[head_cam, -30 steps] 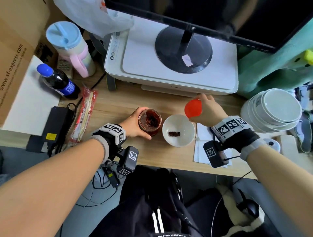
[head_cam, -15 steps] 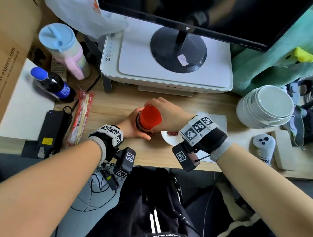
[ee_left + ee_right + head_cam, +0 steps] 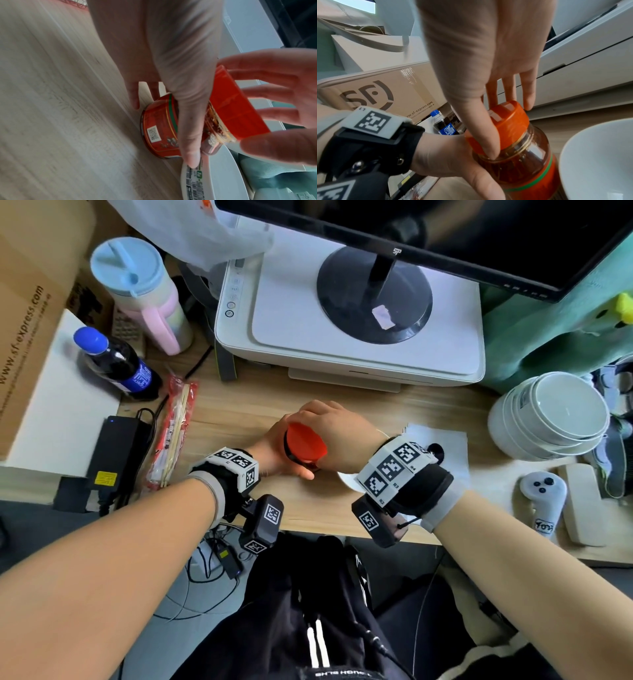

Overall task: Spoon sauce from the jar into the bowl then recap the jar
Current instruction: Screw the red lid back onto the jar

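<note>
Surface, head view: pale wooden desk [image 3: 239, 412] carrying a white printer [image 3: 359, 337] with a black monitor stand [image 3: 373, 296] on top.
Clutter, head view: dark cola bottle with blue cap [image 3: 116, 364] and a black power brick [image 3: 116, 453] at the left; stack of white bowls [image 3: 551, 419] and a grey game controller [image 3: 543, 501] at the right.
Jar, head view: glass sauce jar with red label [image 3: 303, 465] stands on the desk near the front edge, mostly hidden by both hands.
Lid, head view: round red plastic lid [image 3: 305, 441] sits on the jar mouth, tilted.
Left hand, head view: left hand [image 3: 274, 453] is wrapped around the jar body.
Right hand, head view: right hand [image 3: 337, 433] is cupped over the lid, fingers curled round its rim.
Bowl, head view: white ceramic bowl [image 3: 347, 482] is just right of the jar, mostly hidden under the right wrist.
Left wrist view: jar [image 3: 159, 129] stands on the desk [image 3: 60, 108]; left hand [image 3: 171, 65] clasps it, thumb across the label; lid [image 3: 236, 106] is on the neck, right-hand fingers [image 3: 267, 75] spread around it; bowl [image 3: 221, 180] is just beside the jar.
Right wrist view: right hand [image 3: 488, 65] grips the lid [image 3: 503, 128], thumb on one side of the rim and fingers on the far side; lid sits slanted on the jar [image 3: 527, 162]; left hand [image 3: 453, 158] holds the glass below; bowl [image 3: 597, 155] stands alongside at the right.
Lid seating: whether the thread is engaged cannot be told.
</note>
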Demonstrator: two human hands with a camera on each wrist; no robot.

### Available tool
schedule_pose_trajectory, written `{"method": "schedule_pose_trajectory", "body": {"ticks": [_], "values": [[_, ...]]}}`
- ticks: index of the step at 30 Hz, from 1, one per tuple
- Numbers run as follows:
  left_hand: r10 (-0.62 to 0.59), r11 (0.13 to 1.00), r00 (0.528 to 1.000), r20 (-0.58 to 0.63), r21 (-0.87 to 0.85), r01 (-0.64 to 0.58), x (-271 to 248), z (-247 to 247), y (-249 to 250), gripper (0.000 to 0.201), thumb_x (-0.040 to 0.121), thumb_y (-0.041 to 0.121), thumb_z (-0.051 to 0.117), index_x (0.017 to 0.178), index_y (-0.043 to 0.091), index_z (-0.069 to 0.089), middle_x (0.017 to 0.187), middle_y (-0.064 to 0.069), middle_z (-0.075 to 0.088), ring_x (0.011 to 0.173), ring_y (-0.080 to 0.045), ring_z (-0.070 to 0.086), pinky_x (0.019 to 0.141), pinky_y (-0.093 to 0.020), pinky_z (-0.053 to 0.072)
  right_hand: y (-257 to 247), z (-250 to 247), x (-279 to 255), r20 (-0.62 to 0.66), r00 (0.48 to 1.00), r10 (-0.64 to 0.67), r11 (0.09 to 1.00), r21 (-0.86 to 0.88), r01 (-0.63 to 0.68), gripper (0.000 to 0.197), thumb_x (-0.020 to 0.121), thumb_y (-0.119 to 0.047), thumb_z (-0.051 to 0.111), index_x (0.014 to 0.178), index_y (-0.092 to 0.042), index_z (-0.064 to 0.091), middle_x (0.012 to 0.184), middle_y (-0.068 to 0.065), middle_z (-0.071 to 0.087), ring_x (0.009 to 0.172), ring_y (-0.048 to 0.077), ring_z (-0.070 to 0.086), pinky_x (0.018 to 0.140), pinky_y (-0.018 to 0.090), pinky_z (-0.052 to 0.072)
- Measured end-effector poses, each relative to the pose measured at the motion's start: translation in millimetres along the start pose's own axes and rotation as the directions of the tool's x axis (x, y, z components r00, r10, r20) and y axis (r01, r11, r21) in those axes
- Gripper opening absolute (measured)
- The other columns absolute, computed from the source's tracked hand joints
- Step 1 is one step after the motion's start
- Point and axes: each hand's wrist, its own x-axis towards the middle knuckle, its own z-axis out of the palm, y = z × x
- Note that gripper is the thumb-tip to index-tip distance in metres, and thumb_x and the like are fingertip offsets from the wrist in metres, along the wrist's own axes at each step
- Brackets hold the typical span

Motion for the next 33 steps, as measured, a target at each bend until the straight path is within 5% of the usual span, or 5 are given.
{"method": "schedule_pose_trajectory", "body": {"ticks": [9, 16, 24, 29, 33], "values": [[0.077, 0.996, 0.997, -0.016, 0.043, -0.076, -3, -1, -1, 0.109, 0.046, 0.017, 0.09, 0.134, 0.009, 0.026, 0.136, -0.013, 0.04, 0.122, -0.021, 0.041, 0.105, -0.034, 0.035, -10, 2, -1, -0.086, 0.969, 0.231, 0.96, -0.14, -0.241, 0.086, 0.064, -0.071, 0.061, 0.126, -0.013, 0.047, 0.121, 0.008, 0.055, 0.111, 0.026, 0.055, 0.089, 0.037, 0.042], [0.048, 0.998, 0.998, -0.029, -0.037, -0.049, -1, 0, 0, 0.119, 0.028, 0.043, 0.085, 0.13, 0.008, 0.034, 0.136, -0.011, 0.044, 0.127, -0.023, 0.042, 0.108, -0.041, 0.036, 7, -20, 0, 0.113, 0.984, -0.136, 0.988, -0.063, 0.143, 0.071, 0.078, -0.027, 0.063, 0.143, -0.032, 0.034, 0.147, -0.004, 0.041, 0.13, 0.021, 0.044, 0.102, 0.039, 0.043], [0.091, 0.996, 0.996, 0.01, 0.011, -0.091, -3, 0, 4, 0.11, 0.035, 0.032, 0.088, 0.127, 0.007, 0.034, 0.124, -0.01, 0.046, 0.114, -0.024, 0.047, 0.1, -0.04, 0.041, -1, 1, -2, -0.061, 0.986, 0.155, 0.966, -0.201, -0.165, 0.081, 0.065, -0.064, 0.067, 0.122, -0.012, 0.045, 0.116, 0.007, 0.056, 0.101, 0.028, 0.061, 0.066, 0.034, 0.042], [0.053, 0.997, 0.999, -0.012, -0.05, -0.053, -2, 0, -1, 0.113, 0.04, 0.017, 0.091, 0.133, 0.008, 0.027, 0.136, -0.012, 0.041, 0.123, -0.02, 0.041, 0.101, -0.03, 0.034, 11, -18, -4, 0.086, 0.994, -0.062, 0.997, -0.033, 0.065, 0.089, 0.072, -0.023, 0.069, 0.147, -0.031, 0.02, 0.149, -0.003, 0.036, 0.131, 0.023, 0.041, 0.092, 0.038, 0.05], [0.072, 0.997, 0.997, -0.013, -0.037, -0.073, 0, 0, -1, 0.116, 0.033, 0.028, 0.089, 0.131, 0.007, 0.031, 0.135, -0.014, 0.043, 0.124, -0.024, 0.043, 0.105, -0.038, 0.037, 4, -15, 0, 0.082, 0.992, -0.093, 0.985, -0.137, 0.103, 0.069, 0.075, -0.028, 0.066, 0.138, -0.029, 0.039, 0.133, -0.001, 0.051, 0.112, 0.024, 0.057, 0.071, 0.028, 0.04]]}}
